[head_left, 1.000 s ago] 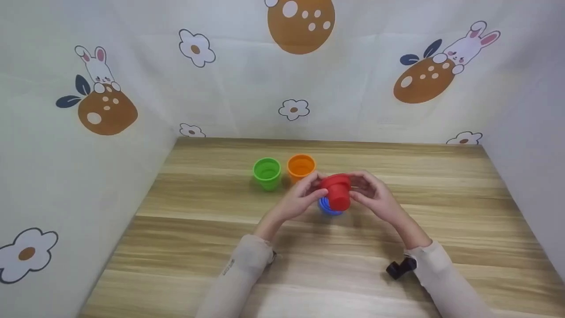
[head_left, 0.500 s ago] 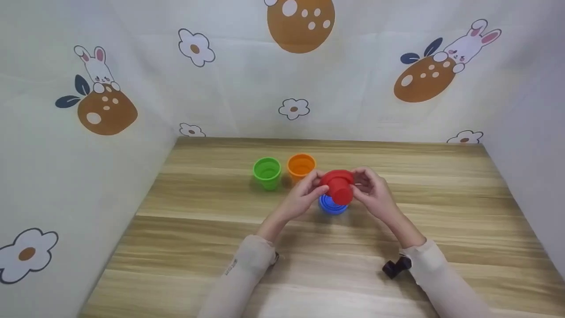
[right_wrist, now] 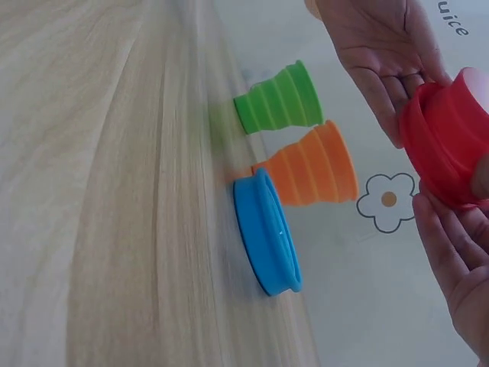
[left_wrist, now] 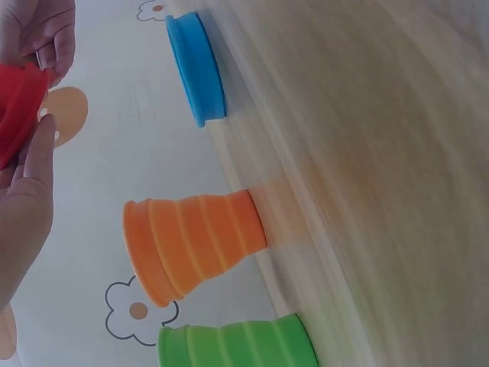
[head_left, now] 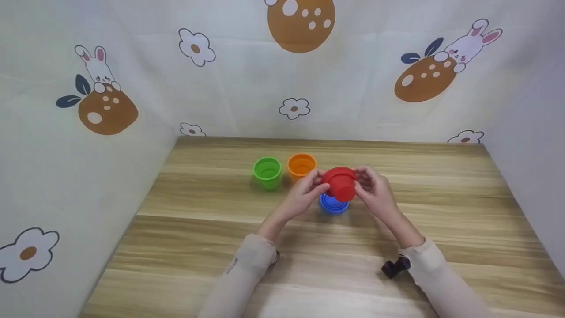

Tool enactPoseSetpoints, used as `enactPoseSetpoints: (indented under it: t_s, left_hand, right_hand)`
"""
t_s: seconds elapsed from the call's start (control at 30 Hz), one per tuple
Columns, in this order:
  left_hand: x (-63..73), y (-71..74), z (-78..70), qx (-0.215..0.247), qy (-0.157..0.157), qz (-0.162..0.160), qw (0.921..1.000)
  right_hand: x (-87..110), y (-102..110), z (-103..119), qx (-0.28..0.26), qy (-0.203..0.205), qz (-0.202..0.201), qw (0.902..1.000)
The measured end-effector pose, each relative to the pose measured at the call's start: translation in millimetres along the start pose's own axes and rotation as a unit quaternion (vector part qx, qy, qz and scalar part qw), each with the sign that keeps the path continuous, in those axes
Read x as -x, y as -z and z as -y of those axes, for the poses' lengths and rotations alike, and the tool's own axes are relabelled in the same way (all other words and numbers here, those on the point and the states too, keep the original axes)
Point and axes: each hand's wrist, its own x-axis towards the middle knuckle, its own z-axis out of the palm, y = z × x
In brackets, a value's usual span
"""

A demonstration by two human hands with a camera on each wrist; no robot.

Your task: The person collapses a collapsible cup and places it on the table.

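Note:
A red collapsible cup (head_left: 341, 184) is held in the air by both hands, its narrow base tilted toward the head camera. My left hand (head_left: 301, 197) pinches its left side between thumb and fingers; my right hand (head_left: 378, 191) grips the right side the same way. In the right wrist view, the red cup (right_wrist: 451, 138) shows a wide rim ring and a narrower stepped body. Just below it on the table sits a flattened blue collapsible cup (head_left: 334, 206), partly hidden by the red one in the head view.
An orange cup (left_wrist: 195, 241) and a green cup (head_left: 267, 173) stand extended and upright, behind and left of the blue one. Patterned cloth walls (head_left: 247, 79) border the wooden table (head_left: 198, 247). A black device (head_left: 396, 267) is worn at the right wrist.
The red cup has risen slightly and tilted, its base swinging up and right toward the camera. My right hand moved slightly upward with it. More of the blue cup shows.

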Motion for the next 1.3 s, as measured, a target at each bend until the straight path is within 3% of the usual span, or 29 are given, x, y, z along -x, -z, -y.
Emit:
enactPoseSetpoints:
  t_s: [0.17, 0.27, 0.53, 0.73, 0.9, 1.3]
  left_hand:
    - [0.9, 0.7, -1.2, 0.004, 0.015, 0.003, 0.9999]
    - [1.5, 0.7, -1.3, 0.004, 0.024, 0.009, 0.9997]
    - [1.5, -1.5, -1.1, -0.006, 0.036, 0.041, 0.9985]
    - [1.5, -1.5, -0.9, -0.034, 0.043, 0.046, 0.9975]
    - [-0.7, -1.1, -1.6, -0.056, 0.032, 0.052, 0.9966]
    - [-3.0, -2.0, -2.7, -0.06, 0.029, 0.053, 0.9964]
  right_hand:
    - [0.9, 3, -2, -0.03, -0.011, 0.019, 0.9993]
    - [2.0, 7, -3, -0.06, -0.013, 0.055, 0.9966]
    - [4.2, 18, -8, -0.169, -0.004, 0.178, 0.9694]
    - [3.3, 21, -7, -0.179, -0.033, 0.193, 0.9642]
    - [2.5, 21, -7, -0.168, -0.031, 0.213, 0.9621]
    - [2.1, 19, -4, -0.136, -0.024, 0.215, 0.9667]
